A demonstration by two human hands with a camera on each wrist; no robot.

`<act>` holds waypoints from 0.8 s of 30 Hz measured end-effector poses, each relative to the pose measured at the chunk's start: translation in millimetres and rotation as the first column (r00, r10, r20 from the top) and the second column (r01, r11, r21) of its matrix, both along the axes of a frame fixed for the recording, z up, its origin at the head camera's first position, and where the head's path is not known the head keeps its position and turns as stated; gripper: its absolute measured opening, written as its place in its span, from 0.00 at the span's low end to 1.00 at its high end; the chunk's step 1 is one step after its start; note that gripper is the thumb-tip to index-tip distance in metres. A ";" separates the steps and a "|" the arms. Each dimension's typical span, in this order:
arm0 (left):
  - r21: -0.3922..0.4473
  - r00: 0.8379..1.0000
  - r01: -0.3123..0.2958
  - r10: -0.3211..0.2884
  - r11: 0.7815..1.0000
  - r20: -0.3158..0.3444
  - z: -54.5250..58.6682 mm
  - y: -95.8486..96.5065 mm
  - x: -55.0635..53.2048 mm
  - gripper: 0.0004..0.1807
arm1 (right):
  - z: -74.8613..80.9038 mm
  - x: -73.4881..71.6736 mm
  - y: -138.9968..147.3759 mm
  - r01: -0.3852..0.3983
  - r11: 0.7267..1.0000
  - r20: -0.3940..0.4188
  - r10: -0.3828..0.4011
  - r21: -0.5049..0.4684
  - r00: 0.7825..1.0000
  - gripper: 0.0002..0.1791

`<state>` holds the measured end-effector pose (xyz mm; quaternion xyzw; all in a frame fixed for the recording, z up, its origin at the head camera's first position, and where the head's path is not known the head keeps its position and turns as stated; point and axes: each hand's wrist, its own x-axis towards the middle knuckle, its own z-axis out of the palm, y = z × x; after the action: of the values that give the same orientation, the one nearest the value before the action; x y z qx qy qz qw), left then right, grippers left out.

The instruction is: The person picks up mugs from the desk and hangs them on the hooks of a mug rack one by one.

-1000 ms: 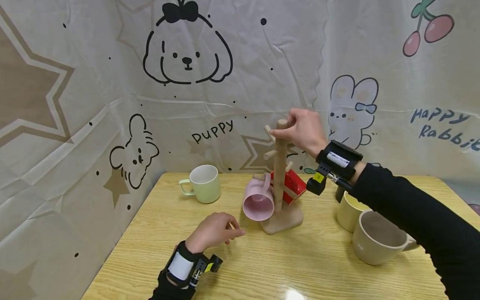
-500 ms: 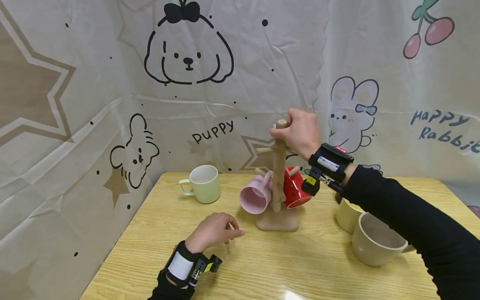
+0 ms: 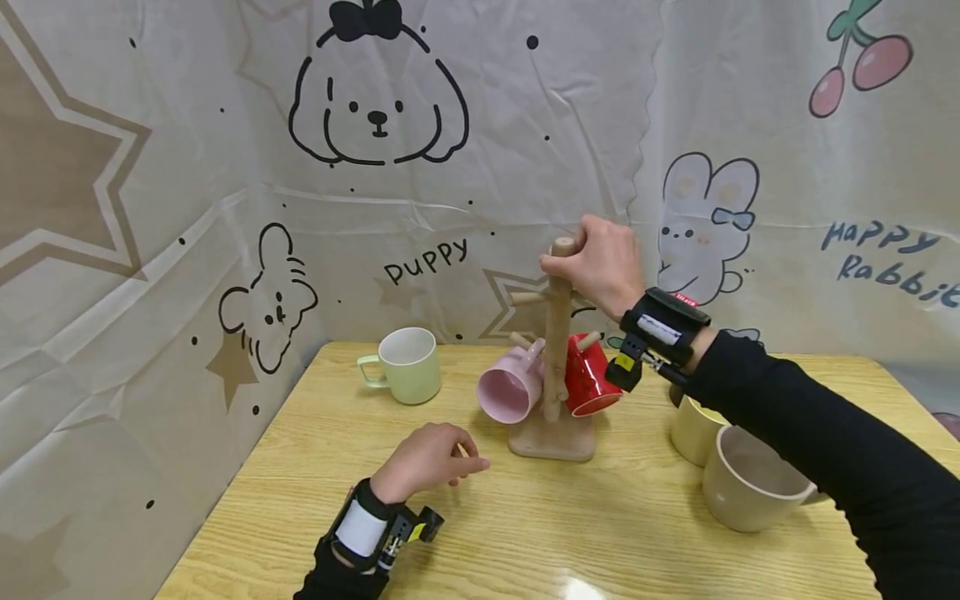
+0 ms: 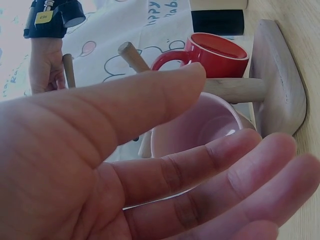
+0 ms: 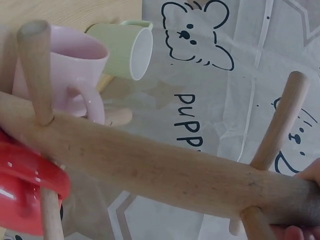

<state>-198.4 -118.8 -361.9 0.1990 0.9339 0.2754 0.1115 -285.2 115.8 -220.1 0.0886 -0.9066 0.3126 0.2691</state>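
Note:
My right hand (image 3: 600, 260) grips the top of a wooden mug tree (image 3: 558, 350), thumb and fingers around the post just under its tip. From low pegs on the tree hang a pink mug (image 3: 512, 385) at the left and a red mug (image 3: 591, 379) at the right. The right wrist view shows the post (image 5: 150, 160) running across, with the red mug's handle (image 5: 45, 172) looped over a peg. My left hand (image 3: 429, 458) holds nothing, its fingers relaxed, in front and left of the tree; the left wrist view shows its fingers (image 4: 220, 180) overlapping the pink mug.
A light green mug (image 3: 411, 367) stands at the back left of the wooden table (image 3: 480, 542). On the right a yellow mug (image 3: 693, 429) and a large beige mug (image 3: 753, 479) stand close together, partly behind my right sleeve (image 3: 817, 433). A printed cloth (image 3: 480, 167) hangs behind.
My right hand has turned the mug tree, so its pegs and base face differently; the pink mug has shifted slightly left and the red mug has swung to the right. My left hand stays put.

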 end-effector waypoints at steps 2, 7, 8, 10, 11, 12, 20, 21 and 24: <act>-0.004 1.000 0.007 -0.007 1.000 0.000 -0.2 0.4 -0.2 0.12 | 0.7 0.8 0.6 -0.006 1.000 0.007 0.006 0.004 1.000 0.20; -0.008 1.000 0.022 -0.022 1.000 -0.004 -1.3 1.9 -0.5 0.12 | 6.0 5.6 2.6 -0.051 0.999 0.083 0.050 0.007 0.995 0.23; -0.007 1.000 0.023 -0.023 1.000 -0.002 -1.5 2.3 -0.4 0.12 | 7.3 7.1 3.8 -0.065 0.998 0.107 0.064 0.000 0.992 0.24; -0.006 1.000 0.022 -0.022 1.000 -0.002 -2.1 2.3 -0.7 0.12 | 11.0 11.8 6.2 -0.097 0.995 0.156 0.100 -0.024 0.983 0.27; -0.003 1.000 0.020 -0.020 1.000 0.000 -2.2 2.0 -0.7 0.12 | 12.9 14.6 7.7 -0.113 0.993 0.173 0.117 -0.035 0.978 0.30; 0.001 1.000 0.016 -0.016 1.000 0.002 -1.9 1.7 -0.7 0.12 | 14.4 17.6 9.6 -0.127 0.991 0.180 0.133 -0.046 0.975 0.32; -0.002 1.000 0.021 -0.021 1.000 -0.019 -2.0 -0.3 0.1 0.12 | 8.7 48.7 32.5 -0.170 0.979 -0.026 0.168 -0.116 0.986 0.30; -0.004 0.999 0.024 -0.024 1.000 -0.023 -2.1 -0.5 0.3 0.12 | 6.3 53.4 36.2 -0.168 0.976 -0.048 0.163 -0.137 0.986 0.29; -0.011 0.999 0.019 -0.020 1.000 -0.025 -1.7 0.1 0.3 0.12 | -3.0 69.9 48.7 -0.139 0.968 -0.061 0.129 -0.210 0.990 0.28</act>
<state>-198.1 -118.7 -363.6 0.2110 0.9346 0.2670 0.1036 -215.3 164.5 -223.1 0.1277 -0.8531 0.4236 0.2766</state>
